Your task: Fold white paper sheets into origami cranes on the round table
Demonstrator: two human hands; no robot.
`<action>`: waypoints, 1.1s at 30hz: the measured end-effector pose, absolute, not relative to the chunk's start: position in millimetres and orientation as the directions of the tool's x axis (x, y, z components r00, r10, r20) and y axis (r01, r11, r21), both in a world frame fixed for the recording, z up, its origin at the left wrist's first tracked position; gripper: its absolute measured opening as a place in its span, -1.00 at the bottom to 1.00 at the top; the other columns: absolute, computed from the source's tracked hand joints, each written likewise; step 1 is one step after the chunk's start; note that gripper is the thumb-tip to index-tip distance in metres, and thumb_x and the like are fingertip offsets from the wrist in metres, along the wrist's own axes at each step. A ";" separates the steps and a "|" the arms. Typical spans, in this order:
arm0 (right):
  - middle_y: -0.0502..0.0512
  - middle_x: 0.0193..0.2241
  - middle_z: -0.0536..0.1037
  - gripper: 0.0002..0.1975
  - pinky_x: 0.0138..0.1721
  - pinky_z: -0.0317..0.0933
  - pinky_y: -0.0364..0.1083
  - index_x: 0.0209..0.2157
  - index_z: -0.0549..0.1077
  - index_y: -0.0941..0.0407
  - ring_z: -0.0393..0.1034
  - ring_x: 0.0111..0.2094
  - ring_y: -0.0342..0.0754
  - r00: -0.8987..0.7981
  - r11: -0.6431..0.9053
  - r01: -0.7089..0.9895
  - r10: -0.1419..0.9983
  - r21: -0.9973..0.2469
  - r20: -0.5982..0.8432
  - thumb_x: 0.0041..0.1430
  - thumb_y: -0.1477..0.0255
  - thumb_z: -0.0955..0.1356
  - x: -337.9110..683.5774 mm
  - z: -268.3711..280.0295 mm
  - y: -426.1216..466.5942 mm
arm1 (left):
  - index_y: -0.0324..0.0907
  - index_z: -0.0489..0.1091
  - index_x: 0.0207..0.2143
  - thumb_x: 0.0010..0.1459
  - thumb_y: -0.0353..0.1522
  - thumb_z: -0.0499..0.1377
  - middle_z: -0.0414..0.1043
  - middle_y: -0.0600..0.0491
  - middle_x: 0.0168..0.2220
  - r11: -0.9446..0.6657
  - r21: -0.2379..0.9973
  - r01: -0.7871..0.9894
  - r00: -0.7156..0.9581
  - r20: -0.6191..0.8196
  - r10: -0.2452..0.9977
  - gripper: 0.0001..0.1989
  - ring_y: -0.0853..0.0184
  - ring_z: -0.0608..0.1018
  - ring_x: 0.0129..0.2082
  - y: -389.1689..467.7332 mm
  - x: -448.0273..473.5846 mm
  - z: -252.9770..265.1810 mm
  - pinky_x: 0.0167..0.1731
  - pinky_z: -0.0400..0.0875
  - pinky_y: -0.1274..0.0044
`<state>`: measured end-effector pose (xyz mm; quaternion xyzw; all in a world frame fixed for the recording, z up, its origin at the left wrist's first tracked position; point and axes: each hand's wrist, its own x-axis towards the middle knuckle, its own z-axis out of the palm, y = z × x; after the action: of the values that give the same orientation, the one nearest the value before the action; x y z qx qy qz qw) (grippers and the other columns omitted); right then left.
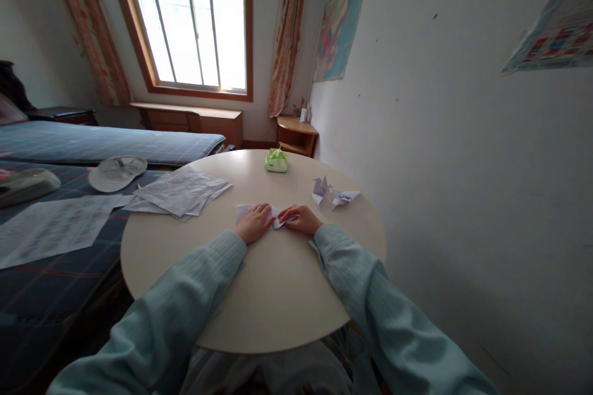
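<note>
A partly folded white sheet of paper point(243, 212) lies on the round cream table, under both my hands. My left hand point(254, 223) rests over its left and middle part, fingers bent and together, holding it against the tabletop. At the paper's right end, my right hand point(302, 220) pinches a folded flap between thumb and fingers. The two hands are close together, only a short stretch of creased paper showing between them. Farther right stand two folded paper figures, one upright with pointed tips point(320, 190) and one lower and spread out point(343, 198).
Loose printed sheets point(183, 190) overlap the table's left edge. A green tissue pack point(277, 161) stands at the far side. On the bed at left lie a light cap point(117, 173) and another sheet point(55, 225). A white wall point(454, 197) rises close on the right.
</note>
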<state>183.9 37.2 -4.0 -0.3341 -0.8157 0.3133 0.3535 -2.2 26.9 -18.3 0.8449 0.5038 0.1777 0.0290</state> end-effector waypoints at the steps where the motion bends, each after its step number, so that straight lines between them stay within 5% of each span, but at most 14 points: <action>1: 0.08 -0.38 0.53 -0.87 -0.22 0.30 -0.12 -0.53 0.51 0.15 0.41 -0.35 -0.13 -0.527 0.578 0.324 0.768 -0.749 0.365 -0.20 0.56 0.32 183.8 -3.6 36.9 | -0.19 0.13 -0.02 0.14 -0.17 -0.16 0.15 -0.07 0.06 -0.489 0.230 0.841 0.428 0.270 0.863 -0.58 0.27 0.20 0.07 26.7 -2.2 -18.1 0.02 0.09 0.41; 33: 0.07 -0.41 0.54 -0.72 -0.19 0.20 -0.13 -0.49 0.52 0.17 0.38 -0.31 -0.10 -0.571 0.560 0.395 0.771 -0.729 0.282 0.01 0.33 0.22 185.6 2.1 40.0 | -0.09 0.13 0.03 0.13 -0.22 -0.14 0.10 -0.03 0.10 -0.484 0.207 0.850 0.439 0.228 0.869 -0.59 0.24 0.16 0.10 24.1 -1.0 -14.5 0.06 0.02 0.32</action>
<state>185.6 40.0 2.1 -0.3512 -0.8299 0.3113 0.3017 -1.0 24.1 -14.5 0.8478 0.5069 0.1530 0.0309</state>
